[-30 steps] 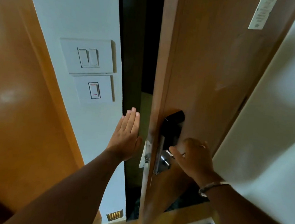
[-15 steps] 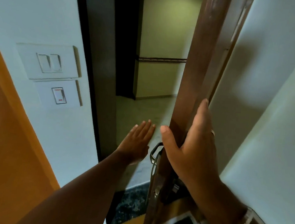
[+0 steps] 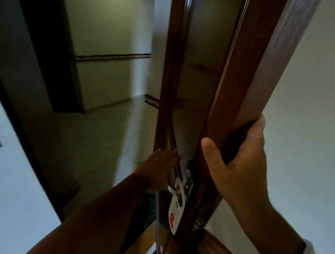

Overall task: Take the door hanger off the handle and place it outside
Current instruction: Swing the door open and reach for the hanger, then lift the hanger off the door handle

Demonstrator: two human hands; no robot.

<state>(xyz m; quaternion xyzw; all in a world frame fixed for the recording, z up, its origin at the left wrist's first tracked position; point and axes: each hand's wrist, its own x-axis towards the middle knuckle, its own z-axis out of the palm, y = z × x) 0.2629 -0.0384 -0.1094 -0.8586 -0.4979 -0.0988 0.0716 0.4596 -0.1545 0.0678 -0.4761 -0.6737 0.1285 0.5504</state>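
Note:
A white door hanger with a red mark hangs from the metal handle on the outer face of the brown wooden door, which stands wide open and is seen edge-on. My right hand grips the door's edge, thumb on the near side and fingers wrapped round the other. My left hand reaches through the doorway with flat, spread fingers, just left of the handle and above the hanger. It holds nothing.
Beyond the doorway lies a dim corridor with a pale floor and a wall with a dark rail. A dark door frame runs down the left. A white wall is close on the right.
The door has swung further open and I have moved into the doorway. The hanger on the outer handle has come into sight. My left hand has reached forward towards the handle.

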